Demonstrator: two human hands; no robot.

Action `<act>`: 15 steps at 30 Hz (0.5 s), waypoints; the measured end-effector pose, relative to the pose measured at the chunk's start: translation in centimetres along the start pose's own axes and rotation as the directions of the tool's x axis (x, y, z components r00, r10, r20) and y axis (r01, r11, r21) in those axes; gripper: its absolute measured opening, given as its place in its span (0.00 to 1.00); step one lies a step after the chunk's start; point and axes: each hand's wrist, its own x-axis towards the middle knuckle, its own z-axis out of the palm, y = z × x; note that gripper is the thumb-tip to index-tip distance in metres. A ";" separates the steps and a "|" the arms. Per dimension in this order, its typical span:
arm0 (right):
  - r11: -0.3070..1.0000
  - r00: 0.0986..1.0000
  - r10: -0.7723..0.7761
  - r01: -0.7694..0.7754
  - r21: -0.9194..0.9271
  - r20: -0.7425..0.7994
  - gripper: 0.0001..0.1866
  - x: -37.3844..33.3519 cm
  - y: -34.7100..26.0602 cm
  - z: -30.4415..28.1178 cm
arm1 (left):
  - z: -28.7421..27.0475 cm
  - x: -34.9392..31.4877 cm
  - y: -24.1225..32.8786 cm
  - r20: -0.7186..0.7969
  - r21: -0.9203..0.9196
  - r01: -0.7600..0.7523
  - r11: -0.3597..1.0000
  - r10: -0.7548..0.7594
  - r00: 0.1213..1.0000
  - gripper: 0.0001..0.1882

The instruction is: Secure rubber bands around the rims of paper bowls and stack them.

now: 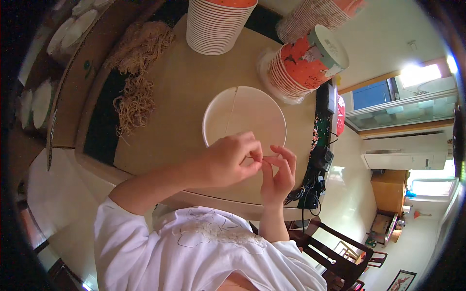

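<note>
A white paper tub (244,109) is on the brown board in front of me, its round mouth facing up. A thin beige string (233,109) crosses it from the far rim down toward my hands. My left hand (228,160) is over the tub's near rim, thumb and forefinger pinched. Close beside it, my right hand (278,174) is also pinched, and the fingertips of both hands almost meet. A thin strand shows between the fingertips and looks like the same string; the fingers hide most of it.
Tangled beige strings (138,82) are heaped at the left. A tall stack of white tubs (218,26) stands at the back, and red patterned tubs (301,63) lie tilted at the right. A cardboard box (73,92) borders the left side. Black cables (310,186) lie at the right edge.
</note>
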 end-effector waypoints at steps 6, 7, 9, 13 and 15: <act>0.983 0.962 -0.167 0.180 0.040 -0.217 0.03 -1.7 0.2 1.9 | -0.9 1.8 -1.4 0.422 -0.411 0.603 0.684 -0.443 0.791 0.08; 0.982 0.962 -0.170 0.183 0.042 -0.214 0.03 -1.8 0.3 2.0 | -0.9 2.1 -1.2 0.478 -0.408 0.685 0.603 -0.498 0.724 0.07; 0.969 0.941 -0.237 0.245 0.002 -0.240 0.03 -2.1 0.7 2.2 | -0.9 2.3 -1.1 0.477 -0.381 0.674 0.633 -0.490 0.730 0.08; 0.972 0.938 -0.233 0.236 -0.019 -0.258 0.03 -2.5 0.6 2.7 | -0.4 2.0 -2.0 0.463 -0.367 0.666 0.649 -0.493 0.736 0.09; 0.972 0.941 -0.235 0.234 -0.037 -0.242 0.03 -2.6 0.5 2.6 | -0.3 2.0 -2.3 0.464 -0.369 0.662 0.653 -0.488 0.739 0.09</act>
